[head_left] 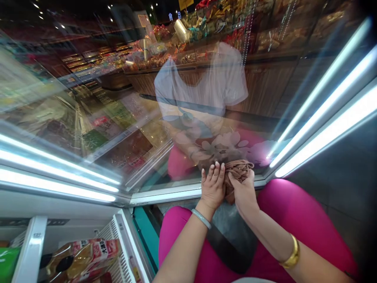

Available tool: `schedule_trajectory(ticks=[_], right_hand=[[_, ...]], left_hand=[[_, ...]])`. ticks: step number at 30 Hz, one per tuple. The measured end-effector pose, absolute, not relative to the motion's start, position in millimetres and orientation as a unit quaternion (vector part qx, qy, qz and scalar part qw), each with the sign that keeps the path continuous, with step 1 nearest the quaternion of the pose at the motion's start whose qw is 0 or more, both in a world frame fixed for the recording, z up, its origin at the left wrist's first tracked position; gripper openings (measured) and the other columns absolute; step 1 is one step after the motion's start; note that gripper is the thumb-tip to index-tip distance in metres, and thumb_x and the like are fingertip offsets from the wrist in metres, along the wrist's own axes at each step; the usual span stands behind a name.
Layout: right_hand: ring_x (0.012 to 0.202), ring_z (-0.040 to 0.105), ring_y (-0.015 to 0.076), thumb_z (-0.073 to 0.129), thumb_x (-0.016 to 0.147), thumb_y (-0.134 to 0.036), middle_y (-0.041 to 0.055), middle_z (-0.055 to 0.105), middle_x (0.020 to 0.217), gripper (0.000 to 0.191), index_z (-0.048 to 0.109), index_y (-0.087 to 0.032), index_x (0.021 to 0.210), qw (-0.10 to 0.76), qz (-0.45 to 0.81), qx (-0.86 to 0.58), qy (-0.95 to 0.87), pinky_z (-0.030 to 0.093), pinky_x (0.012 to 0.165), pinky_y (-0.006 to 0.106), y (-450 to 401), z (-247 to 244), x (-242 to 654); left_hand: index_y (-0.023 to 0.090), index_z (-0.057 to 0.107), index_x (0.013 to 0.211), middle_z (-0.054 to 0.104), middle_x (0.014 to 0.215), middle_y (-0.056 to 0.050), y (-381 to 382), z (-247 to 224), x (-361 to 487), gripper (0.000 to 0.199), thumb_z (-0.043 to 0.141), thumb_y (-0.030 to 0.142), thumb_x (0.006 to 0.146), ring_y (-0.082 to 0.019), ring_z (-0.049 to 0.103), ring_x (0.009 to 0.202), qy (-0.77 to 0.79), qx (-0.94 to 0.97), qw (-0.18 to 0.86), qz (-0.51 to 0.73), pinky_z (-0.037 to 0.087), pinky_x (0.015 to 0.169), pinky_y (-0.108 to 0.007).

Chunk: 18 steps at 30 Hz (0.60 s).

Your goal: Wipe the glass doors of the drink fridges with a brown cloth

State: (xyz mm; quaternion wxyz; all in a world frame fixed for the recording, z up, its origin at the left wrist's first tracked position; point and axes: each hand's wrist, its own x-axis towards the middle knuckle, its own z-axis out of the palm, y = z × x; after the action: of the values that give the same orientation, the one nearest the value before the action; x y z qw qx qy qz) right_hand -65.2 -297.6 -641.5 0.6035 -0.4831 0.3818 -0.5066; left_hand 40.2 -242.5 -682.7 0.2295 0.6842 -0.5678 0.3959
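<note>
A crumpled brown cloth (pixel 237 169) is bunched in my right hand (pixel 246 192), thumb over it and fingers mostly hidden behind. It is held against the lower part of a glass door (pixel 203 94). Just to the left, my left hand (pixel 212 186) lies flat with its fingers stretched out toward the glass. Its edge meets the cloth, and I see nothing in its grip. Below both hands runs the door's pale bottom frame (pixel 167 196).
Bright light strips (pixel 326 133) line the door's right side. At lower left, an opened cooler has a white wire shelf (pixel 113 232) and packaged bottles (pixel 79 261). My knees, in pink trousers (pixel 300 220), are bent close to the door. Reflections blur the shop goods beyond.
</note>
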Motion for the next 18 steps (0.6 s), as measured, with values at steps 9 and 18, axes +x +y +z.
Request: schedule_trajectory(ticks=[9, 18], right_hand=[[0.108, 0.071, 0.0239, 0.086, 0.067, -0.045, 0.0079, 0.073, 0.120, 0.063, 0.059, -0.023, 0.120, 0.662, -0.479, -0.412, 0.402, 0.052, 0.112, 0.056, -295.5, -661.2, -72.5], [0.111, 0.074, 0.0236, 0.082, 0.077, -0.051, 0.0052, 0.076, 0.122, 0.054, 0.068, -0.025, 0.121, 0.736, -0.431, -0.396, 0.339, 0.059, 0.106, 0.046, -289.5, -623.9, -60.8]], left_hand=[[0.016, 0.035, 0.164, 0.026, 0.175, -0.009, -238.9, -677.0, 49.8, 0.083, 0.062, 0.020, 0.086, -0.024, -0.006, 0.166, -0.556, 0.693, 0.225, 0.401, -0.003, 0.136, -0.049], [0.016, 0.029, 0.166, 0.033, 0.171, -0.011, -202.8, -667.1, 72.0, 0.081, 0.054, 0.014, 0.090, -0.023, 0.003, 0.166, -0.539, 0.724, 0.220, 0.371, -0.001, 0.135, -0.054]])
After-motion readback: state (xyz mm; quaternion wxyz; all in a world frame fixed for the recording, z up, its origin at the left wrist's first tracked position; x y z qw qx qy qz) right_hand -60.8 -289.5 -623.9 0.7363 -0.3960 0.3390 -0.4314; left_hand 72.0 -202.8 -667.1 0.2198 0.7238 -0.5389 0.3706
